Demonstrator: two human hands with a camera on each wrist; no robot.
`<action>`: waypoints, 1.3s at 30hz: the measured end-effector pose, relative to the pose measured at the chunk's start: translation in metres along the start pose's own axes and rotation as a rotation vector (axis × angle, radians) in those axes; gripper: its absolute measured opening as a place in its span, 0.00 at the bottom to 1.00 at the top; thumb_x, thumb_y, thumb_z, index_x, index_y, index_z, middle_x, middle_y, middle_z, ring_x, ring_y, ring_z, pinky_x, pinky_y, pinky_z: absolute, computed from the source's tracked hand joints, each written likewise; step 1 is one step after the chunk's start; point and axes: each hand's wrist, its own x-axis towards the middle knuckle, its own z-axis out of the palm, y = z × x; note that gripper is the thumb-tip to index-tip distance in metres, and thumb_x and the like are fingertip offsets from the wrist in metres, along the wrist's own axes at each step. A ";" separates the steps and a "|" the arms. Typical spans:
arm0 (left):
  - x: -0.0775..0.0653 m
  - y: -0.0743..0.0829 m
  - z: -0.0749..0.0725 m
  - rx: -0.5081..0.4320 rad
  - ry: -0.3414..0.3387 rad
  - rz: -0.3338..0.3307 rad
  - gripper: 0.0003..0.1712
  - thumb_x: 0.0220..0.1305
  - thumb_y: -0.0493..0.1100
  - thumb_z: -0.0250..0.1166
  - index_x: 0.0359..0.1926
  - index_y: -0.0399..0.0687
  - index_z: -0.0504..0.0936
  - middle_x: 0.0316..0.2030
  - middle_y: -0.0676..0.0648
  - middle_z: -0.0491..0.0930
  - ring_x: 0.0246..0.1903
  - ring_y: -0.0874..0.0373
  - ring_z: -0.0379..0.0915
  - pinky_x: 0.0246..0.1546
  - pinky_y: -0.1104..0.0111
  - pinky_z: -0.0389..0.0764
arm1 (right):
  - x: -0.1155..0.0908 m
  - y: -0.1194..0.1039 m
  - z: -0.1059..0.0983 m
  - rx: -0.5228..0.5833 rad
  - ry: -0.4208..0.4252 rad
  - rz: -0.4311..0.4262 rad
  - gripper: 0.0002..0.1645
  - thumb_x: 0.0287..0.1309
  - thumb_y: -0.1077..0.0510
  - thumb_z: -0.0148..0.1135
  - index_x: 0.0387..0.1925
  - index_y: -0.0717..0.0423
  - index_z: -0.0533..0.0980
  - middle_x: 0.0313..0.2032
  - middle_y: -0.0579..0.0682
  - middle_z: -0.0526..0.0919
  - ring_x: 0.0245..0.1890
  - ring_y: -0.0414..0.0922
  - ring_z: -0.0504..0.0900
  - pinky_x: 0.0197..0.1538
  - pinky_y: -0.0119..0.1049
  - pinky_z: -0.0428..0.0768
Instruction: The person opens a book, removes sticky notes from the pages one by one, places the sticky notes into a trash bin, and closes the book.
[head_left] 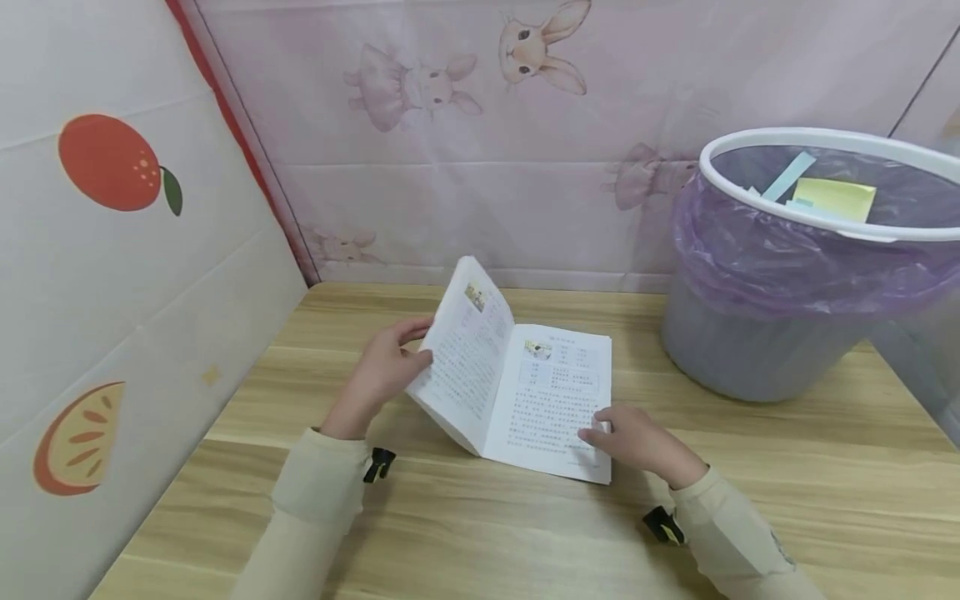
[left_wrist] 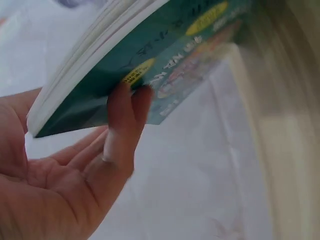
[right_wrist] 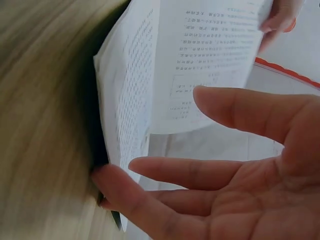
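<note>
An open paperback book point(head_left: 555, 417) stands on the wooden table, its right half lying flat and its left half raised at a slant. My left hand point(head_left: 382, 371) holds the raised half by its outer edge, thumb on the page side. In the left wrist view, fingers point(left_wrist: 122, 120) of that hand press against the green cover point(left_wrist: 115, 82). At the right page's outer edge is my right hand point(head_left: 637, 437), its thumb and fingers spread apart. The right wrist view shows fingertips point(right_wrist: 112, 182) of this hand at the book's edge and the thumb point(right_wrist: 235, 107) in front of the pages.
A grey bin point(head_left: 750, 350) with a purple liner and white rim stands at the right of the table point(head_left: 465, 533); paper scraps point(head_left: 832, 200) lie inside it. Behind is a pink rabbit-print sheet point(head_left: 465, 200), and a white fruit-print sheet point(head_left: 150, 292) hangs at left.
</note>
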 end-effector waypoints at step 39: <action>-0.041 0.012 0.151 0.707 -0.319 0.270 0.32 0.61 0.47 0.67 0.62 0.34 0.72 0.66 0.33 0.63 0.66 0.38 0.58 0.59 0.45 0.68 | 0.021 0.009 0.025 0.461 0.263 0.072 0.32 0.54 0.74 0.58 0.62 0.75 0.64 0.58 0.74 0.69 0.48 0.60 0.79 0.47 0.44 0.81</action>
